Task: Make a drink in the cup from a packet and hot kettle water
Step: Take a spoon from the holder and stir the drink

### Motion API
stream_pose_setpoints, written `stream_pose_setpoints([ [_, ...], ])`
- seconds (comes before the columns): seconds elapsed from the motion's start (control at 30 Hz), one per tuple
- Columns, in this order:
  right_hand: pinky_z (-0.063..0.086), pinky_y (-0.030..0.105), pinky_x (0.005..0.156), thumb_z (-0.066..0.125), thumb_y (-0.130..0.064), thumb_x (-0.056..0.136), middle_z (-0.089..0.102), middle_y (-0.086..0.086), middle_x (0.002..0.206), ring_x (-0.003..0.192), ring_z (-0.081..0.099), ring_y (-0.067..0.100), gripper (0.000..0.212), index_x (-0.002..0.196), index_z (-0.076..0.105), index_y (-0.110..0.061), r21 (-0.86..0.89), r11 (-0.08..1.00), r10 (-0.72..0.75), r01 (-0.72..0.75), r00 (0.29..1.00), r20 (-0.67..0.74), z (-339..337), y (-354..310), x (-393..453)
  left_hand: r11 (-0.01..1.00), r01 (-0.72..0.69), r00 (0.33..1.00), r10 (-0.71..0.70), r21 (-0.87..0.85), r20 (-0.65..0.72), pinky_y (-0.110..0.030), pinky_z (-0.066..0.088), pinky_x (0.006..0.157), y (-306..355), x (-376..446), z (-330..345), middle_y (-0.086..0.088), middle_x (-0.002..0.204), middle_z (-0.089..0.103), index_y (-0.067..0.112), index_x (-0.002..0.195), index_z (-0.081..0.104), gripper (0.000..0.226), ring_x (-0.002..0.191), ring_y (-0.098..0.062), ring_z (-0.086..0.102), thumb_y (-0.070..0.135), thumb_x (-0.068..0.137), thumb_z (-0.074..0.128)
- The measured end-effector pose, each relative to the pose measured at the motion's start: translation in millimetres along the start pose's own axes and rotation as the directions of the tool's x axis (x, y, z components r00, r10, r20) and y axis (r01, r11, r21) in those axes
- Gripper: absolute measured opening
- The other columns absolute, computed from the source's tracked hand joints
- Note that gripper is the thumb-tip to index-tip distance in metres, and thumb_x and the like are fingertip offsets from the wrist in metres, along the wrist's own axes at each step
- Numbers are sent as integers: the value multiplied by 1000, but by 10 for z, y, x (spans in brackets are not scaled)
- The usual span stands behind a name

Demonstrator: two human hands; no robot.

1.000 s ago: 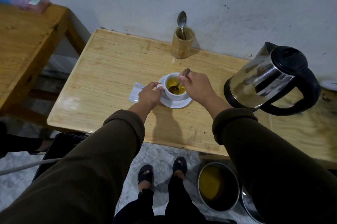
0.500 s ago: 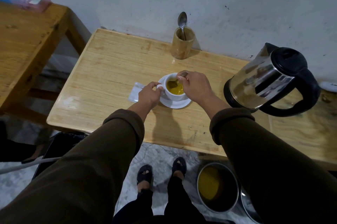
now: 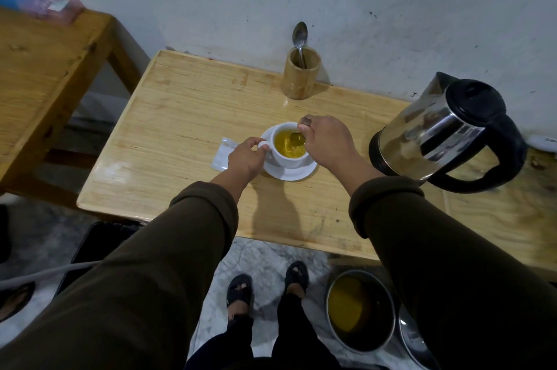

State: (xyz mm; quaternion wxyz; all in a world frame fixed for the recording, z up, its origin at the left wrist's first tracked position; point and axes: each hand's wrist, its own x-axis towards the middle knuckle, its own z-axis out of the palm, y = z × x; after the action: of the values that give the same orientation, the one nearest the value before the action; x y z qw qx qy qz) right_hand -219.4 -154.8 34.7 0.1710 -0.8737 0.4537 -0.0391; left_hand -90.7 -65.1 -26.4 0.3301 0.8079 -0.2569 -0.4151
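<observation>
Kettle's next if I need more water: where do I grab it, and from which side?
Take the kettle by its black loop handle, coming from the right with the right hand. The handle faces right and toward you, the spout points at the wall, and the steel body is probably hot.

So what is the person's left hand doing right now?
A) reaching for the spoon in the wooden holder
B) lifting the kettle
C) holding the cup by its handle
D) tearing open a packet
C: the left hand grips the handle of the white cup on its saucer, while the right hand holds a spoon in the yellow drink.
</observation>
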Motion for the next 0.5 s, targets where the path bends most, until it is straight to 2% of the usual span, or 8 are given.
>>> stream_pose_setpoints([
  [0.1, 52, 38, 83, 39, -26, 98, 71, 8, 106, 100, 60, 27, 32, 110, 67, -17, 47, 999, 12, -12, 1000, 0, 53, -12, 5, 1000, -7, 1000, 7, 7, -8, -33, 44, 92, -3, -6, -2, -10, 128, 61, 21, 127, 56, 35, 118, -29, 55, 36, 96, 45],
  [0.2, 52, 39, 84, 39, -28, 97, 72, 8, 106, 98, 63, 27, 32, 106, 69, -20, 94, 995, 19, -21, 1000, 20, 85, -21, -7, 1000, -6, 1000, 6, 9, -9, -33, 44, 92, 0, -11, 0, -10, 128, 61, 21, 127, 56, 36, 118, -29, 54, 35, 97, 44],
  [0.4, 51, 41, 87, 42, -30, 97, 74, 11, 98, 94, 65, 28, 35, 100, 70, -9, 148, 989, 19, -28, 998, 60, 61, -2, -23, 1000, 12, 1000, -12, -6, -1, -33, 44, 89, 17, -9, 1, -11, 130, 59, 23, 127, 55, 35, 119, -29, 54, 36, 97, 44],
  [0.5, 51, 38, 81, 41, -30, 98, 71, 13, 97, 92, 63, 29, 35, 100, 66, -6, 115, 993, 23, -30, 998, 63, 26, 17, -8, 1000, 9, 1000, -9, -2, 3, -35, 46, 92, 16, -9, -7, -10, 131, 59, 23, 128, 54, 35, 119, -29, 54, 37, 96, 44],
])
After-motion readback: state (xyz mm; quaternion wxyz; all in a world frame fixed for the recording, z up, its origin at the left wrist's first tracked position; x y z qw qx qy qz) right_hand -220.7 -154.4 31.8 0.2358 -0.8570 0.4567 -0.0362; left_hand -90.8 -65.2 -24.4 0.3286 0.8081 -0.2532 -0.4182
